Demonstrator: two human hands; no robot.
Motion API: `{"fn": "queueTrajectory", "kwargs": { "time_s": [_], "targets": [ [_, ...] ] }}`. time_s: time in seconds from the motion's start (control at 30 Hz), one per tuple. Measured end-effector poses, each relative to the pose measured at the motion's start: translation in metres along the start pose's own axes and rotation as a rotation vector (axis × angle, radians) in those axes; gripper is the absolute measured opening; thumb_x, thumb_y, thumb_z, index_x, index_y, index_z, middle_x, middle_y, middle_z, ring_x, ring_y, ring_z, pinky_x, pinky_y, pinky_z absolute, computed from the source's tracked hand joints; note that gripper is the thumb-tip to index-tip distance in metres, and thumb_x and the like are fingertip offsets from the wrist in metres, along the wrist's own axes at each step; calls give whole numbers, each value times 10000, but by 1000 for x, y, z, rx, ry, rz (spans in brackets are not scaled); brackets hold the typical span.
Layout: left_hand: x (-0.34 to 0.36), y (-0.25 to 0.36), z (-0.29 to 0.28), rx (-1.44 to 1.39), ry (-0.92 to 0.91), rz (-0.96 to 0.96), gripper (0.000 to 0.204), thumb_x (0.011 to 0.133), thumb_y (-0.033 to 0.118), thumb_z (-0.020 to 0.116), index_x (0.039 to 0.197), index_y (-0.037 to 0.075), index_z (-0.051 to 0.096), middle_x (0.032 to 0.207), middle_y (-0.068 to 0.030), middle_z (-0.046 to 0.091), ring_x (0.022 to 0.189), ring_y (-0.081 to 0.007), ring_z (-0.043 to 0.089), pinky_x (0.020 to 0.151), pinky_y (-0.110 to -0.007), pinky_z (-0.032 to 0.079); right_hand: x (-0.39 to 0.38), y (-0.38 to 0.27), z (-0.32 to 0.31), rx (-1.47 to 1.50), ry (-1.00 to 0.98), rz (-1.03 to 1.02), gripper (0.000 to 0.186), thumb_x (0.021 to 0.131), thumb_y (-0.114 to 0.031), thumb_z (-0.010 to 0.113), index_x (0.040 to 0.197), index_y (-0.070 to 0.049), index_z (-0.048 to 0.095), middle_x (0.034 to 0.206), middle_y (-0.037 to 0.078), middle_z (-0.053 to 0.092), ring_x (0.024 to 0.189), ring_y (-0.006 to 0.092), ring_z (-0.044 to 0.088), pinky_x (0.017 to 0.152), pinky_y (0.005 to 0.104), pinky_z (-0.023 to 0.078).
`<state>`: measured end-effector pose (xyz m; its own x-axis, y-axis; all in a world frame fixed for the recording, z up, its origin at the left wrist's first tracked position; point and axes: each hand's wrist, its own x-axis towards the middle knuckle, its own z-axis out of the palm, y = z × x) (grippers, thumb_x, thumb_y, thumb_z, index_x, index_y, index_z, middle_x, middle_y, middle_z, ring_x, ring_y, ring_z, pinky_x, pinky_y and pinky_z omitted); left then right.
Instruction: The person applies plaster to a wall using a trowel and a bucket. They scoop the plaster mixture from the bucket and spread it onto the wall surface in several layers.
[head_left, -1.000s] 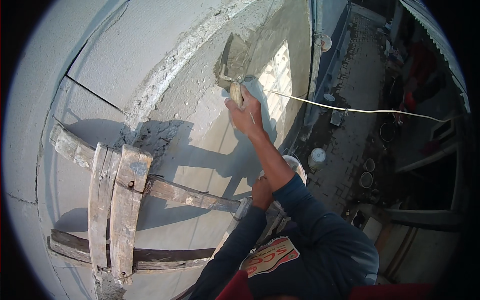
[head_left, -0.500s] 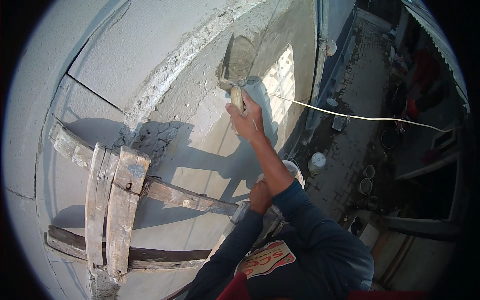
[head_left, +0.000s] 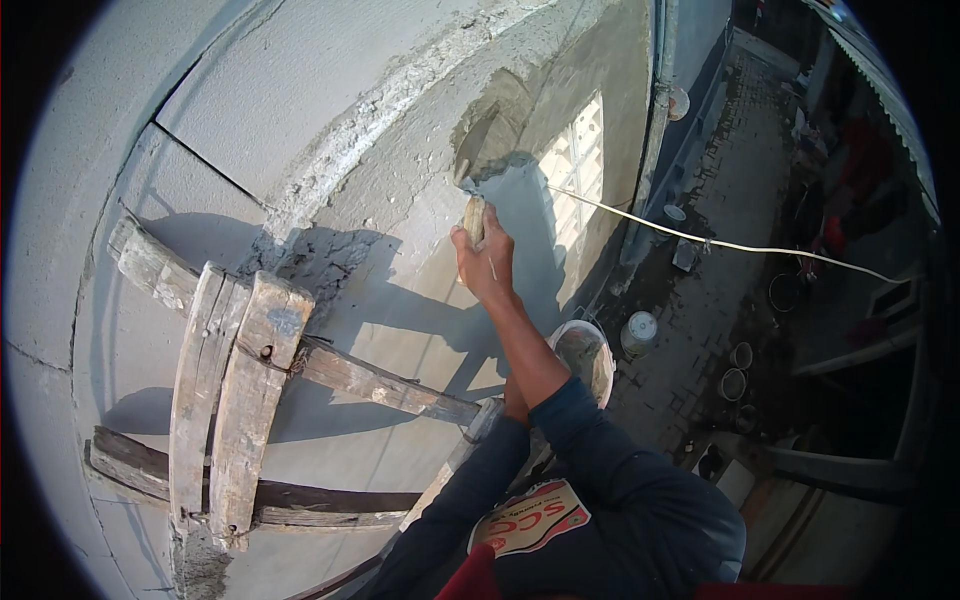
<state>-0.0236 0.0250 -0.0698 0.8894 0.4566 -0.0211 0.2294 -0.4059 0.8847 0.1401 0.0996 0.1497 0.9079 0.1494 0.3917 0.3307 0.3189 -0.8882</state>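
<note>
My right hand is closed around the wooden handle of a trowel. The trowel's blade lies against the wall at the lower edge of a patch of wet mortar. My left hand is mostly covered by my right forearm, beside the end of a wooden pole; its fingers are hidden. Just right of my forearm, a bucket with grey material inside shows its pale rim.
Rough scaffold timbers stand against the wall at the left. A pale cord runs across to the right from a lattice vent. Far below, a paved alley holds a white pail and several round containers.
The trowel has slid slightly down the wall, and its blade now shows edge-on. My right forearm has shifted left, covering more of my left hand and exposing the bucket.
</note>
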Motion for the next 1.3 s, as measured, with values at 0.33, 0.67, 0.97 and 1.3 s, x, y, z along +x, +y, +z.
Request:
{"fn": "queueTrajectory", "kwargs": {
  "time_s": [0.33, 0.67, 0.97, 1.3],
  "targets": [
    [-1, 41, -14, 325, -51, 157, 398, 901, 320, 631, 1171, 28, 624, 1141, -216, 657, 1073, -394, 618, 852, -445, 520, -26, -32, -53, 709, -153, 571, 320, 913, -103, 660, 1208, -20, 568, 840, 44, 576, 595, 102, 570, 450, 265, 482],
    [1, 1, 13, 131, 125, 191, 484, 905, 351, 619, 1213, -12, 535, 1041, -183, 600, 954, -319, 587, 828, -434, 462, -26, 11, 2, 22, -61, 298, 351, 871, -98, 657, 1173, 33, 534, 767, 79, 588, 550, 151, 570, 500, 330, 482],
    [6, 63, -10, 493, -132, 85, 317, 893, 274, 636, 1096, 31, 649, 1018, -197, 655, 973, -395, 638, 780, -484, 520, -26, 9, -61, 425, -54, 462, 336, 900, -104, 653, 1207, -12, 554, 778, 39, 574, 557, 83, 537, 462, 270, 470],
    [5, 45, -8, 587, -7, 237, 374, 860, 307, 648, 1099, 20, 656, 971, -202, 667, 887, -403, 654, 743, -474, 549, -12, -9, -40, 346, -146, 397, 318, 880, -108, 673, 1164, 1, 580, 795, 27, 567, 544, 97, 548, 435, 282, 472]
  ]
}}
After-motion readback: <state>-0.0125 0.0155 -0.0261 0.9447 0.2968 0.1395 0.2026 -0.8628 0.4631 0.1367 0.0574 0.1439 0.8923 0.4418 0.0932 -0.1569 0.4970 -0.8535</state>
